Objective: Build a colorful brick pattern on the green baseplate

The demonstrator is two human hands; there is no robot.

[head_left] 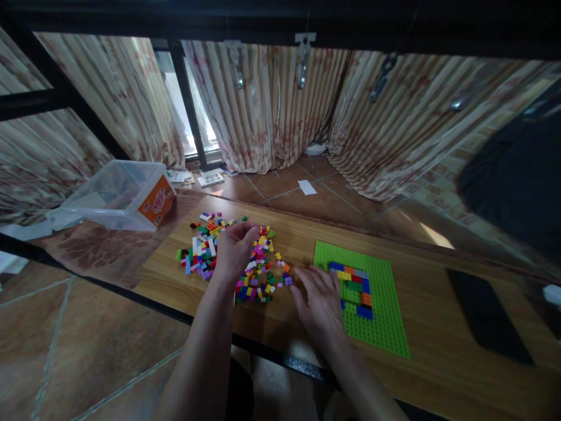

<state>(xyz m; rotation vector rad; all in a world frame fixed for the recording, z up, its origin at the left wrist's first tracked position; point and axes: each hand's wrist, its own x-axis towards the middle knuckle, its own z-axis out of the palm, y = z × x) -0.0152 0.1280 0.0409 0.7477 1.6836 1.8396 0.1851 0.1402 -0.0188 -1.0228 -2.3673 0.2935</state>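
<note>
Over the heap of small colourful toy bricks point(254, 280), my left hand point(234, 248) has its thumb and fingertips pressed together. Whatever may be between those fingertips is hidden or too small to make out. My right hand point(319, 301) is spread at the left edge of the green baseplate point(385, 316), fingers bent a little and apart, with nothing visible in it. Joined bricks in blue, orange, yellow, red and green point(355, 278) form an angular shape on the baseplate. My right hand covers the baseplate's left part and perhaps some of the bricks.
A wooden board point(280, 219) bears the bricks and baseplate. Farther right lies a flat black object point(488, 316). A clear plastic box point(118, 204) with an orange label stands at the left. Hooks point(302, 64) hang from a dark bar above, before patterned curtains point(272, 111).
</note>
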